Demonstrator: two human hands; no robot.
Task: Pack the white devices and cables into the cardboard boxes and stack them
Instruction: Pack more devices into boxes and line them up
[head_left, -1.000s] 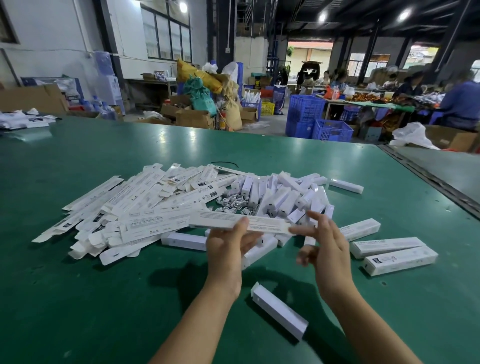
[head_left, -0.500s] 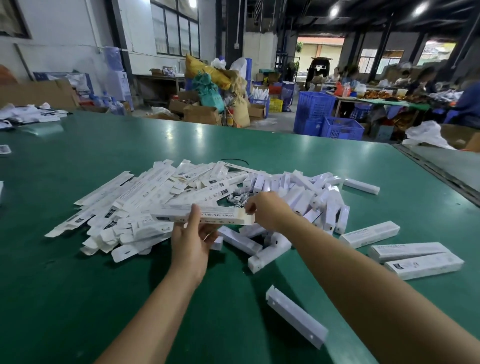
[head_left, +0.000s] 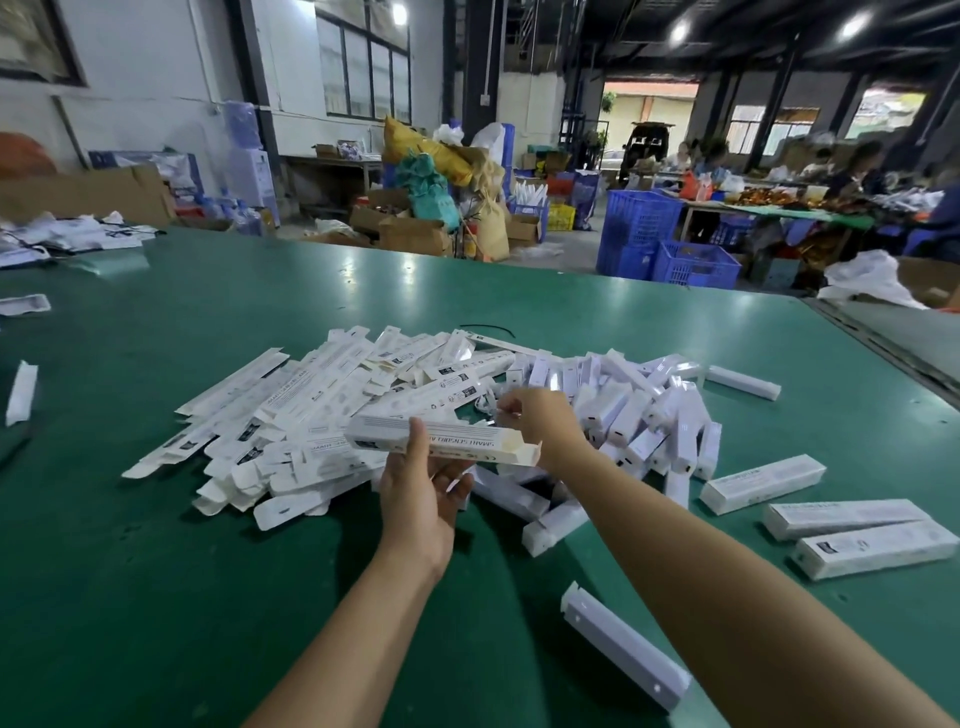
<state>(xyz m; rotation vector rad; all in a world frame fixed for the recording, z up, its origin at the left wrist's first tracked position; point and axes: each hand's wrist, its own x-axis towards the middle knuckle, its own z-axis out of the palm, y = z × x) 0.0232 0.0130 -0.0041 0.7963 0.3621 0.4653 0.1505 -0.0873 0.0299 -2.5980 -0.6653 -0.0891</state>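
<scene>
Matte green table: left hand grips a long rectangular cardboard box; right hand curls, hold unclear.

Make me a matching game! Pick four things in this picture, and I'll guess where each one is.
Things:
1. open-ended box
2. blue crates
3. lone white device
4. closed boxes

Places:
A. on the floor beyond the table
B. in the left hand
C. lying together at the table's right side
D. by itself on the table, nearest the camera

Pairs: 1-B, 2-A, 3-D, 4-C
</scene>
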